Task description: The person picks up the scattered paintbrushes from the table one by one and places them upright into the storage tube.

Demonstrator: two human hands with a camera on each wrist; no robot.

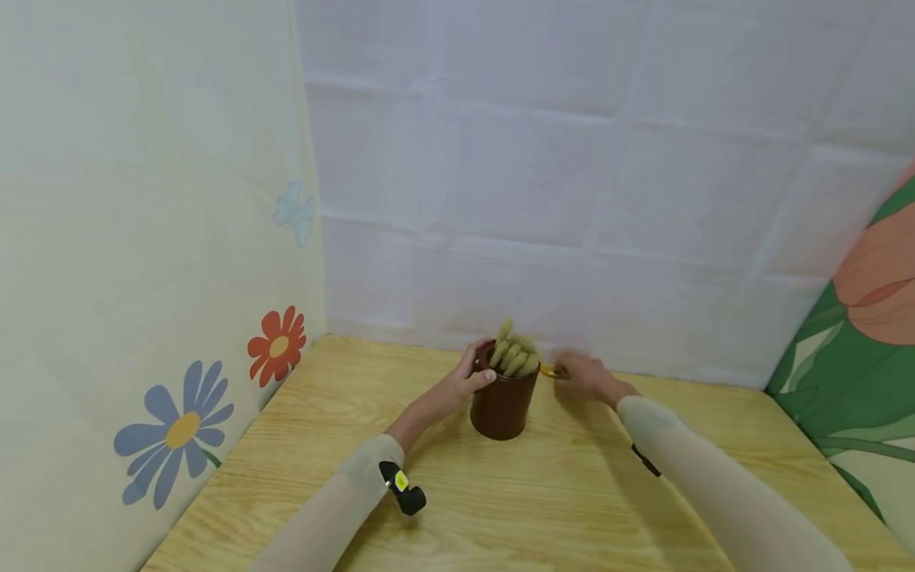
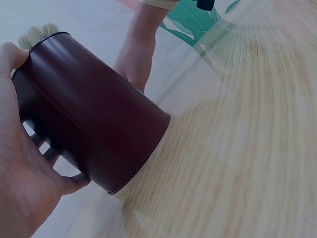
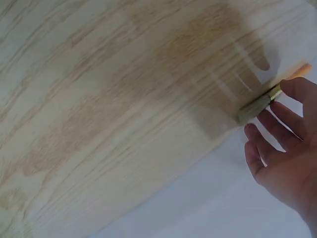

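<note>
Holder: dark brown cylindrical cup (image 1: 503, 405) stands on the wooden desk (image 1: 543, 508), near the back edge, roughly midway between the side corners. Pale bristle heads of several brushes (image 1: 515, 354) stick out of its mouth.
Left hand: left hand (image 1: 468, 380) wraps the cup's left side, thumb near the rim, fingers curled round the wall; the left wrist view confirms the grasp (image 2: 29, 173).
Right hand: right hand (image 1: 586, 378) sits just right of the cup, close to the desk's back edge. It pinches a single brush (image 3: 267, 99) with an orange handle and pale bristles between thumb and fingertips; the other fingers hang loose.
Brush position: bristle end points away from the palm, low over the desk; handle tip shows orange at (image 1: 549, 370), just beside the cup's rim.
Risk, tipping: cup is tall and top-heavy with brushes; a sideways knock from the right hand could rock it if the left grasp slackens.
Risk, crowding: the mouth looks full; another brush pushed in could catch on the standing ones and lever one out.
Risk, drop: the pinch is light, so the brush could slip and roll toward the back edge.
</note>
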